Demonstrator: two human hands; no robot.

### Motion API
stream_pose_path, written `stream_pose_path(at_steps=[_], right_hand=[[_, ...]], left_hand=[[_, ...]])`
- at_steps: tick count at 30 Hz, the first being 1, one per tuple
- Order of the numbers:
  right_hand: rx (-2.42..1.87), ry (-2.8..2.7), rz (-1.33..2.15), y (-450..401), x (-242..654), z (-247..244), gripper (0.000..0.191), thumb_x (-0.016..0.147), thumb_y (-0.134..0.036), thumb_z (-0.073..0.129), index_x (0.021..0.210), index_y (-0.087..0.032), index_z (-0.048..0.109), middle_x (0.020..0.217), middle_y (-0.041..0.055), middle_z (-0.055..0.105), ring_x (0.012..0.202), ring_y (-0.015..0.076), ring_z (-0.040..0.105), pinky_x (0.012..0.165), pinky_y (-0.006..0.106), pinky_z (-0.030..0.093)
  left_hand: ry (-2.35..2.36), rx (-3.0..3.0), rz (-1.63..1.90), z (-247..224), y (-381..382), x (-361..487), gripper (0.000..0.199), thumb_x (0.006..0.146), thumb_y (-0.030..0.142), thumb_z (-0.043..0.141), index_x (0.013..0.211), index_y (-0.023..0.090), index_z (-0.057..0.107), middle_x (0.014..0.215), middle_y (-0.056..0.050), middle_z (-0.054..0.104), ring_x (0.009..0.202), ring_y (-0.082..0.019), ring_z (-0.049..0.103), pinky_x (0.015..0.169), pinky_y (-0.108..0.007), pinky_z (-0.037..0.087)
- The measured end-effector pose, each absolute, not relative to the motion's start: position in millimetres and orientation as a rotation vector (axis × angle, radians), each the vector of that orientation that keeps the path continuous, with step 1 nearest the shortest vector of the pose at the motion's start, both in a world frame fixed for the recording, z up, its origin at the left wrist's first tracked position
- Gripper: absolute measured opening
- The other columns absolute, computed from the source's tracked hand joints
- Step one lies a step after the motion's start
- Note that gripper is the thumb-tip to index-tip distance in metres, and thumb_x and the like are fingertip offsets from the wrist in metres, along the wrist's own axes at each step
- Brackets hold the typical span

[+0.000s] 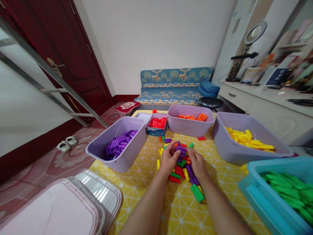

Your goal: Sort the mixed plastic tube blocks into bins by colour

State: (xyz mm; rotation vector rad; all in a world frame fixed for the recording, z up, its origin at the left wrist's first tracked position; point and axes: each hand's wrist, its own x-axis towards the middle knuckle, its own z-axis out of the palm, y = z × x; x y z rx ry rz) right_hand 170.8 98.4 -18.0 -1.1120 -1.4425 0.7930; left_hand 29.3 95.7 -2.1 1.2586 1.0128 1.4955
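A mixed pile of short tube-shaped plastic pieces [179,172] in red, green, yellow, orange and purple lies on the yellow patterned tablecloth [137,195]. Above its middle, my left hand [169,160] has its thumb and fingers closed around a few purple pieces [181,150]. My right hand [198,164] is at the pile's right side, fingers stretched forward beside those purple pieces; its fingertips are partly hidden. Between my wrists lie red and yellow pieces, and a green cluster [197,193] rests near my right forearm.
Around the pile stand a tub of purple pieces [117,166], a box of red ones [156,131], a tub of orange ones [190,128], a tub of yellow ones [244,153] and a turquoise tub of green ones [259,199]. Lids [56,209] lie at front left.
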Motion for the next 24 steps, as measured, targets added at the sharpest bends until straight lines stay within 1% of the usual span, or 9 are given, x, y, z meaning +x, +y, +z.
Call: stream_pose_path(at_steps=[3,6,8,11,12,16,18,21,24], right_hand=[[-1.106,-1.417,0.823,97.2,170.9,-17.8,0.048,0.089,-0.06,0.044,0.092,-0.019,0.069,0.097,0.008,0.071,0.095,0.0245,0.062,0.09,0.036,0.047],[-1.109,-1.386,0.855,96.4,170.7,-17.3,0.05,0.089,-0.061,0.043,0.09,-0.019,0.069,0.097,0.008,0.071,0.096,0.0241,0.063,0.09,0.036,0.047],[-1.095,-1.379,0.866,96.4,170.8,-17.3,0.05,0.089,-0.061,0.042,0.088,-0.019,0.07,0.097,0.008,0.071,0.098,0.0242,0.063,0.092,0.036,0.046],[-1.074,-1.386,0.855,97.2,171.0,-17.7,0.049,0.089,-0.061,0.042,0.085,-0.02,0.07,0.097,0.0077,0.071,0.1,0.0242,0.063,0.096,0.038,0.043],[-1.075,-1.389,0.851,97.6,171.0,-17.9,0.049,0.089,-0.06,0.042,0.084,-0.021,0.07,0.097,0.0076,0.071,0.1,0.0241,0.062,0.097,0.038,0.043],[-1.093,-1.386,0.851,99.1,170.9,-18.0,0.049,0.09,-0.06,0.041,0.083,-0.021,0.07,0.096,0.0078,0.07,0.098,0.0236,0.062,0.097,0.039,0.042],[-1.097,-1.384,0.853,99.1,170.6,-16.9,0.049,0.089,-0.06,0.042,0.082,-0.022,0.07,0.096,0.008,0.07,0.097,0.0238,0.062,0.096,0.039,0.043],[-1.09,-1.385,0.853,97.9,169.6,-14.1,0.049,0.088,-0.061,0.043,0.082,-0.021,0.071,0.096,0.0081,0.071,0.097,0.0238,0.063,0.095,0.039,0.043],[-1.105,-1.378,0.857,96.6,168.8,-12.5,0.049,0.089,-0.061,0.042,0.082,-0.022,0.07,0.095,0.0074,0.071,0.097,0.0234,0.063,0.095,0.038,0.043]], left_hand=[[1.082,1.455,1.513,3.8,91.4,27.3,0.033,0.081,0.025,0.063,0.114,0.021,0.068,0.108,-0.008,0.069,0.101,-0.023,0.061,0.094,-0.036,0.045],[1.072,1.475,1.576,17.1,90.8,22.7,0.025,0.084,0.028,0.061,0.105,0.021,0.072,0.102,-0.007,0.069,0.098,-0.021,0.061,0.092,-0.034,0.046],[1.033,1.299,1.696,34.2,91.4,16.3,0.024,0.083,0.031,0.063,0.102,0.019,0.072,0.097,-0.007,0.069,0.089,-0.018,0.063,0.082,-0.029,0.051],[0.932,0.84,1.964,69.8,91.2,-1.5,0.027,0.085,0.029,0.062,0.11,0.019,0.065,0.093,-0.005,0.068,0.073,-0.01,0.063,0.066,-0.019,0.052],[0.882,0.662,2.067,82.2,90.6,-9.8,0.025,0.086,0.024,0.06,0.111,0.019,0.063,0.093,-0.004,0.068,0.071,-0.008,0.063,0.066,-0.017,0.053],[0.664,0.182,2.267,119.5,84.2,-45.0,0.019,0.09,0.007,0.046,0.105,0.014,0.057,0.099,-0.005,0.065,0.082,-0.005,0.065,0.08,-0.016,0.055],[0.606,0.102,2.251,130.3,78.1,-55.7,0.019,0.093,0.01,0.042,0.109,0.01,0.053,0.106,-0.009,0.062,0.092,-0.009,0.066,0.082,-0.017,0.056],[0.529,0.145,2.099,144.8,64.8,-53.5,0.029,0.096,0.016,0.035,0.121,0.005,0.044,0.117,-0.018,0.058,0.107,-0.017,0.064,0.082,-0.022,0.058],[0.51,0.376,1.855,162.7,45.0,-33.2,0.032,0.094,0.017,0.037,0.123,0.01,0.047,0.119,-0.017,0.06,0.109,-0.019,0.064,0.084,-0.029,0.059]])
